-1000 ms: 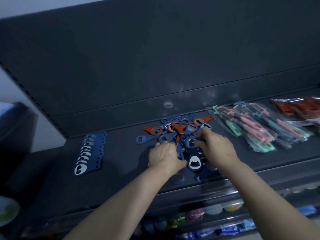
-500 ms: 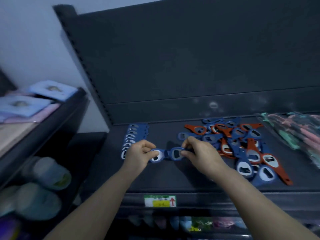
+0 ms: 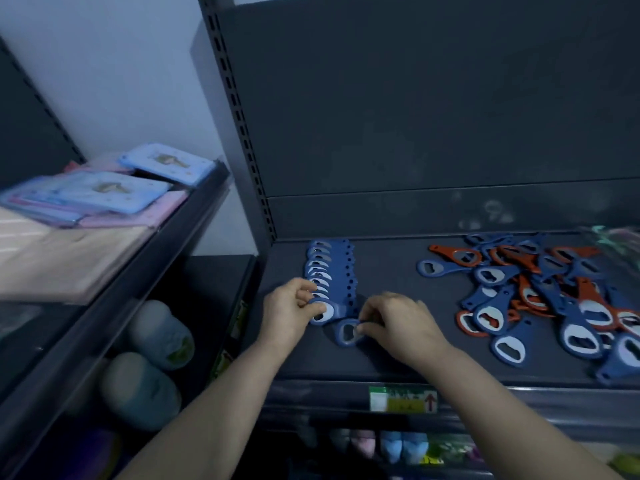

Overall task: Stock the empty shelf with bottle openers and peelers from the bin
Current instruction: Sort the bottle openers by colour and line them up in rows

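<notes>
At the near edge of the shelf [image 3: 388, 271] a green and yellow label [image 3: 403, 399] sat on the front strip. Just beyond it, the left hand [image 3: 289, 313] pinched a blue opener [image 3: 325, 311] between thumb and curled fingers, at the near end of the row [image 3: 329, 268]. The right hand [image 3: 398, 323], fingers curled, pinched a second opener [image 3: 346, 332] by its handle; its head lay on the shelf just near and right of the first, the two close together. The row of overlapping blue openers ran from the left hand toward the far left corner. Well to the right lay a loose pile [image 3: 540, 296] of blue and red openers. At the far right edge the bagged peelers [image 3: 616, 240] showed only as a blur. On the left, a separate rack [image 3: 194, 216] carried pale blue packets [image 3: 104, 192].
</notes>
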### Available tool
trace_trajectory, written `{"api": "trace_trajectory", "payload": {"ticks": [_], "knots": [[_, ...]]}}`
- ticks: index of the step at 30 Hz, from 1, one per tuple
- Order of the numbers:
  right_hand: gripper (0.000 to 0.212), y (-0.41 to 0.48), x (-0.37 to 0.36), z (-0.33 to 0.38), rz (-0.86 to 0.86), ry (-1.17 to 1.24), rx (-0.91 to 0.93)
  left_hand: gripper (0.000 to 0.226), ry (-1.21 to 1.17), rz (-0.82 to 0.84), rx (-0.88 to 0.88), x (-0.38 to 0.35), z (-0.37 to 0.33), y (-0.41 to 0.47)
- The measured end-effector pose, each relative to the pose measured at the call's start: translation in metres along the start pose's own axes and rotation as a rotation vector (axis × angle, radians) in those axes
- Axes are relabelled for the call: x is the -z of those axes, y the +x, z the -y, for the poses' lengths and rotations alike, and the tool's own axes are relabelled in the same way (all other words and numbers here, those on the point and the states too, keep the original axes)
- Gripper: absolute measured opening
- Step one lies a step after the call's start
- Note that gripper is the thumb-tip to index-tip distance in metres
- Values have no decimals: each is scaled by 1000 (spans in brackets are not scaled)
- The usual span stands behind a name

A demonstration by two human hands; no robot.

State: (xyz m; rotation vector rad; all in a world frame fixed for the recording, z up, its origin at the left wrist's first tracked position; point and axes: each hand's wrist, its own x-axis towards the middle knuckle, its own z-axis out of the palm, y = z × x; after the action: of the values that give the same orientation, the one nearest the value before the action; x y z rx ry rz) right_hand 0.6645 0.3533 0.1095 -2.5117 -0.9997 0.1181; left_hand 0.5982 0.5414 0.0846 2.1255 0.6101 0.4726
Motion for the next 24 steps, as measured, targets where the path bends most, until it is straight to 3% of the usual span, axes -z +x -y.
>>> {"api": "trace_trajectory", "payload": {"ticks": [4,8,12,14,19,24], "knots": [[14,10,-7,15,-15,21,-5,44,10,-25,-45,2,3,3],[16,24,-19,27,-34,18,-5,30,49,-167,-105,9,6,-2],[20,35,-28,35,-43,-39,-7,22,170,-119,-145,19,9,-11],[26,36,-30,38,-54,-83,1,32,252,-31,-135,24,9,-15],[47,21,-31,31,-86,-162,-7,80,455,178,-142,31,10,-22],[49,16,-32,25,-56,-172,-40,81,468,180,-117,28,7,-23]]}}
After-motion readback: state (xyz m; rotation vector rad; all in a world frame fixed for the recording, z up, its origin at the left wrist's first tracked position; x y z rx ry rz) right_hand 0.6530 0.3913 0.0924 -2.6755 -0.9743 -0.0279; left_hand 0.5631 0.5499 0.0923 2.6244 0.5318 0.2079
